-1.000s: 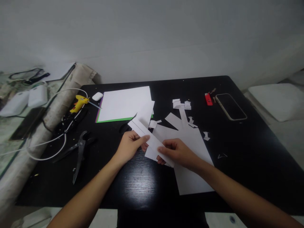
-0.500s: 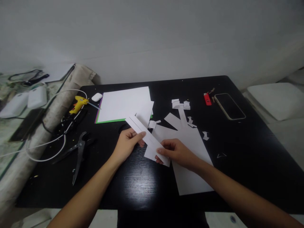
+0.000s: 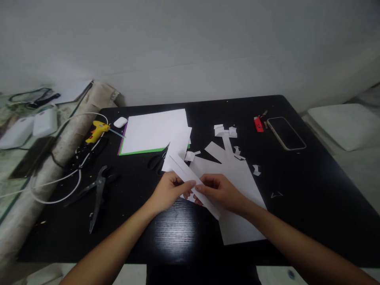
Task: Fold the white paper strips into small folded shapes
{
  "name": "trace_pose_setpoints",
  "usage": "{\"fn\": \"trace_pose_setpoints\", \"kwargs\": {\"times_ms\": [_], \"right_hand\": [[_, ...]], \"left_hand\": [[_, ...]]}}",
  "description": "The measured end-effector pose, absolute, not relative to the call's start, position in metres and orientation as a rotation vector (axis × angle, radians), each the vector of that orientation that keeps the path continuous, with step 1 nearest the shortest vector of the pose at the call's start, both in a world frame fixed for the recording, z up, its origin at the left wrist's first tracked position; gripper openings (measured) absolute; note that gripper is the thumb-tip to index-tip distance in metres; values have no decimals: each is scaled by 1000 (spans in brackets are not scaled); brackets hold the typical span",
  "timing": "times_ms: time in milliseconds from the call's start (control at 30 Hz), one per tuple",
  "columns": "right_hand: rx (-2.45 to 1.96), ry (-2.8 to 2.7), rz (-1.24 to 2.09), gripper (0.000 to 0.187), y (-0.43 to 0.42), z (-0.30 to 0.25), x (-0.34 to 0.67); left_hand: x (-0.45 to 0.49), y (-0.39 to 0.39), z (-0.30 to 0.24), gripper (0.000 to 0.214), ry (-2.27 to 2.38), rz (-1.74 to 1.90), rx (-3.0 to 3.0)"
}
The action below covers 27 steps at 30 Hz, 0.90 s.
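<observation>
Paper strip: white, narrow, a lengthwise line near its far end (image 3: 184,171); held in both hands over the tabletop (image 3: 308,206), slanting from far left to near right.
Left hand: pinching the strip about its middle, thumb on top, fingers beneath (image 3: 170,192).
Right hand: pinching the strip just beside the left thumb, thumb on top, fingertips under the edge (image 3: 222,192).
Large sheet: white, flat, partly beneath the right hand and forearm (image 3: 242,225).
Folded paper pieces: white, small, at the sheet's far end (image 3: 219,131).
Paper scrap: white, notched, right of the sheet (image 3: 257,170).
Paper stack: white on top, green and purple edges showing, beyond the left hand (image 3: 151,132).
Scissors: black handles, partly covered by loose paper (image 3: 154,161).
Glue gun: yellow, clear stick protruding, left of the stack (image 3: 99,127).
Small case: white, rounded, between glue gun and stack (image 3: 120,122).
Hand tool: dark grey, long legs apart, at left (image 3: 100,185).
Lighter: red, just beside the phone (image 3: 258,124).
Phone: dark screen, pale rim, far right (image 3: 286,133).
</observation>
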State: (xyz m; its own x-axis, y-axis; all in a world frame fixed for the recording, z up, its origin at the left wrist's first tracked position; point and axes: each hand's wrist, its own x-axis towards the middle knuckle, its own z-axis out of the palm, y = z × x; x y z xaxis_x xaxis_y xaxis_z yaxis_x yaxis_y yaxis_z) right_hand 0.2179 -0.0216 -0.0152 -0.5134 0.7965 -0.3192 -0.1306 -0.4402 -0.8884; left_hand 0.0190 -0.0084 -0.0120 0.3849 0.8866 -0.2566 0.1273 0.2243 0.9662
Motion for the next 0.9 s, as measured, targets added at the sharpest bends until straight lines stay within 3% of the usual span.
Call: {"fn": "trace_pose_setpoints", "kwargs": {"times_ms": [433, 900], "right_hand": [[-1085, -1106, 1995, 38, -18, -10, 221], [-1094, -1046, 2062, 41, -22, -13, 218]], "left_hand": [[-4, 11, -10, 32, 1259, 1030, 1179], [9, 1, -8, 33, 1242, 842, 1245]]}}
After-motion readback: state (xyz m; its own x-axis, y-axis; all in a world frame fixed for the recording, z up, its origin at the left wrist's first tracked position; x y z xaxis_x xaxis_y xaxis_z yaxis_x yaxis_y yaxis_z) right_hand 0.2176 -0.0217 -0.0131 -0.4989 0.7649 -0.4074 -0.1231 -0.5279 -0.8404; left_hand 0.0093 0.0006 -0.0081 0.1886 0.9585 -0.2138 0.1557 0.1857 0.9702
